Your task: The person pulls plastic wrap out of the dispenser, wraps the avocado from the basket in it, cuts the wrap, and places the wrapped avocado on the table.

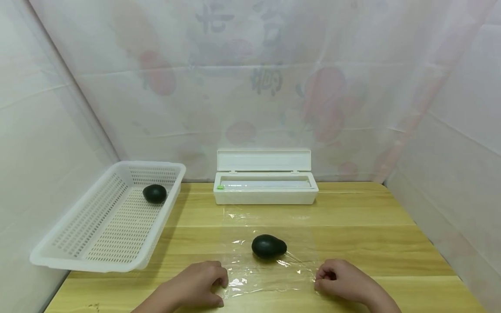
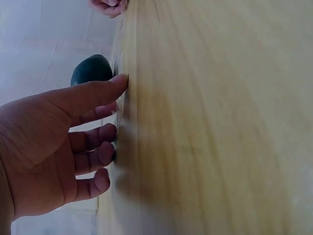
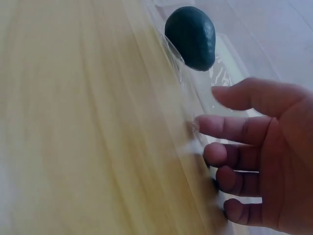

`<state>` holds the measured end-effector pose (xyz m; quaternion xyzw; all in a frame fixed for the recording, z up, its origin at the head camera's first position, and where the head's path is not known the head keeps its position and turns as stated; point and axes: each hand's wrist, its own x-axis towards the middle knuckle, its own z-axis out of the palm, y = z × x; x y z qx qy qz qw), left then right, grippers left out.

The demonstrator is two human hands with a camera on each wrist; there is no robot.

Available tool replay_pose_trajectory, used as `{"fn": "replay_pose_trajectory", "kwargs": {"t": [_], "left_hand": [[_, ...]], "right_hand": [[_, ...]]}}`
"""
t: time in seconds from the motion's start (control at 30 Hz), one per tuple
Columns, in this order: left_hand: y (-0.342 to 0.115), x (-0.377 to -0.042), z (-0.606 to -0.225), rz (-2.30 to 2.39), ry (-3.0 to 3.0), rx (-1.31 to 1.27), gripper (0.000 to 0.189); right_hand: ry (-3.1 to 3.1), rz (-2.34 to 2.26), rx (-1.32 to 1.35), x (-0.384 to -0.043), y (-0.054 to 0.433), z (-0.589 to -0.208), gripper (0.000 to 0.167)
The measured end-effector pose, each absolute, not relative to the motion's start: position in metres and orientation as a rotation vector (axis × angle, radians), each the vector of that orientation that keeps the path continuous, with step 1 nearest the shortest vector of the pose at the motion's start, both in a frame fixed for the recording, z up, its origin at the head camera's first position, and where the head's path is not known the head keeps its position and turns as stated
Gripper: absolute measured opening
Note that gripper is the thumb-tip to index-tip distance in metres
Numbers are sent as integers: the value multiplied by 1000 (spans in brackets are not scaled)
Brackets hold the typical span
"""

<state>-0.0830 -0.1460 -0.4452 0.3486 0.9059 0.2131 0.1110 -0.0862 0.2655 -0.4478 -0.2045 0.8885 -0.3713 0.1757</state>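
A dark green avocado [image 1: 269, 247] lies on a sheet of clear plastic wrap [image 1: 250, 278] spread over the table. At the sheet's near left corner is my left hand [image 1: 201, 282], fingers loosely bent and thumb apart from them. In the left wrist view its thumb tip [image 2: 120, 82] is right at the tabletop. My right hand [image 1: 346, 280] is at the near right corner. In the right wrist view, the index fingertip [image 3: 203, 125] touches the crumpled wrap edge, while the thumb [image 3: 234, 97] stands away from it.
Behind the sheet stands a white wrap dispenser box [image 1: 266, 198] with its lid raised and a small green piece at its left end. On the left, a white perforated basket [image 1: 133, 261] holds another dark avocado [image 1: 154, 194]. Pale curtains [image 1: 242, 95] enclose the wooden table [image 1: 372, 226].
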Motion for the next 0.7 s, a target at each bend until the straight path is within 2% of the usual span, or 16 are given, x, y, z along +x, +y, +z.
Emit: {"fn": "replay_pose_trajectory", "kwargs": {"t": [0.23,0.43,0.57,0.7], "left_hand": [[-146,-83,-446,629,2695,1058,17],[-145,-83,-448,636,2739,1110,18],[-144,-81,-449,658,2786,1144,21],[-144,-80,-449,691,2806,1143,18]], "right_hand": [[2483,-1005,-535,-80,267,-447,25],[2536,-987,-694,-80,269,-452,16],[2603,-972,-773,-81,269,-455,22],[2615,-976,-739,-80,268,-454,24]]}}
